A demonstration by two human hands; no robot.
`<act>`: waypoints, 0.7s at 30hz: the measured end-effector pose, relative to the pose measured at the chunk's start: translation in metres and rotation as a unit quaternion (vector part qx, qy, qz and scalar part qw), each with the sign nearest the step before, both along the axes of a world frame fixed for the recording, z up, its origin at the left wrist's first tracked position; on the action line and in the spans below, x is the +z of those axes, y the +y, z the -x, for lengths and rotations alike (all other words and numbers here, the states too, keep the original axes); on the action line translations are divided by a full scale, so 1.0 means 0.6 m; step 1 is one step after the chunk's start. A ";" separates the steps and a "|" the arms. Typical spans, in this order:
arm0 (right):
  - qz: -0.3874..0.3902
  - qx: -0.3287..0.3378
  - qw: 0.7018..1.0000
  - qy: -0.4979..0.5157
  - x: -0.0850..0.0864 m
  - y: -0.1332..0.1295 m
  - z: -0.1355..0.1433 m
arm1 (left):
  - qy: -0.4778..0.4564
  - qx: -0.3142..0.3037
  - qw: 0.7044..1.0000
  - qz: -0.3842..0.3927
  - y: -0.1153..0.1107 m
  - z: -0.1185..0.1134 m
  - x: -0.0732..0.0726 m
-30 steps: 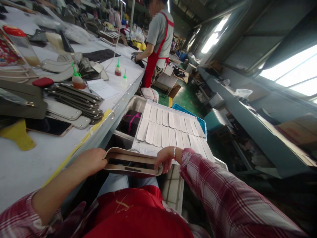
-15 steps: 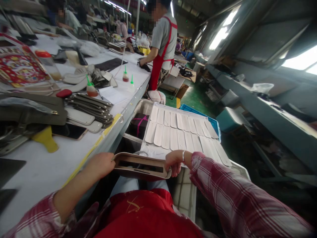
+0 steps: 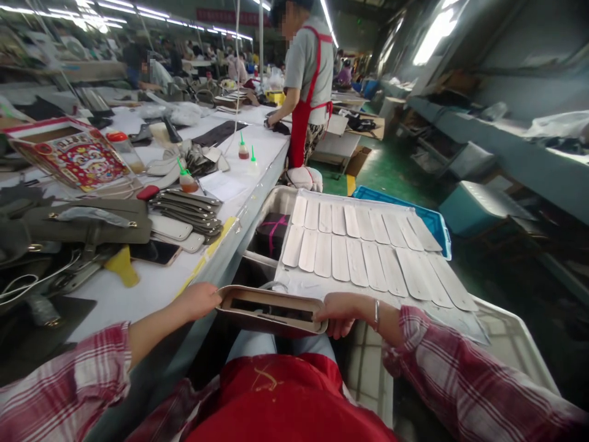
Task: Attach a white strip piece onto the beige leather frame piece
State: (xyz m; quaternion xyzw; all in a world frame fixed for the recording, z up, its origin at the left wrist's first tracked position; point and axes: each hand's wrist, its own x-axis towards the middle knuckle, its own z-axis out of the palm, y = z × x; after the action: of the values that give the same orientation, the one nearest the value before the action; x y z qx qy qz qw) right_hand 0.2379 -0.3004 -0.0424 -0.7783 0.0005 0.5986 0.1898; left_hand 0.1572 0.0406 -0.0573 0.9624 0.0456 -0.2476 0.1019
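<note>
A: State the position of the open frame [image 3: 264,296] and the grip.
B: Held above the lap, opening upward. The left hand [image 3: 200,301] pinches its 9 o'clock end; the right hand [image 3: 343,313] grips the 3 o'clock end, a fingertip inside the rim. Both grips are narrow, closed on the frame.
A: Which parts are obscured?
B: The left fingertips are partly hidden at the rim. The frame's underside is not visible, and its dark interior is unclear.
A: List surroundings, clocked from the frame.
B: Two rows of pale strips [image 3: 359,264] on a white board [image 3: 313,197], 2 o'clock. Phone [image 3: 156,252], 10 o'clock, partly covered. Ribboned box [image 3: 271,233], 12 o'clock, partly hidden by the board. Olive bag [image 3: 101,224], 10 o'clock; the dark items beyond it are cut off by the picture edge.
</note>
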 end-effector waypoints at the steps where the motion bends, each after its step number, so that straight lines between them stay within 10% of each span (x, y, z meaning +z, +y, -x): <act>1: -0.006 -0.009 1.000 -0.016 -0.003 -0.001 0.008 | 0.003 0.016 1.000 0.006 -0.001 0.000 -0.006; 21: -0.066 -0.125 0.985 -0.103 -0.024 -0.022 0.058 | 0.026 0.055 0.996 0.071 0.000 -0.006 -0.067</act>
State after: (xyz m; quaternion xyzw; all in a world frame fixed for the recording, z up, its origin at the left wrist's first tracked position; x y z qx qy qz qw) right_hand 0.2032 -0.3139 -0.0567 -0.8154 0.0388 0.4853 0.3132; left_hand 0.1610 0.0403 -0.0972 0.9422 0.0832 -0.2688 0.1820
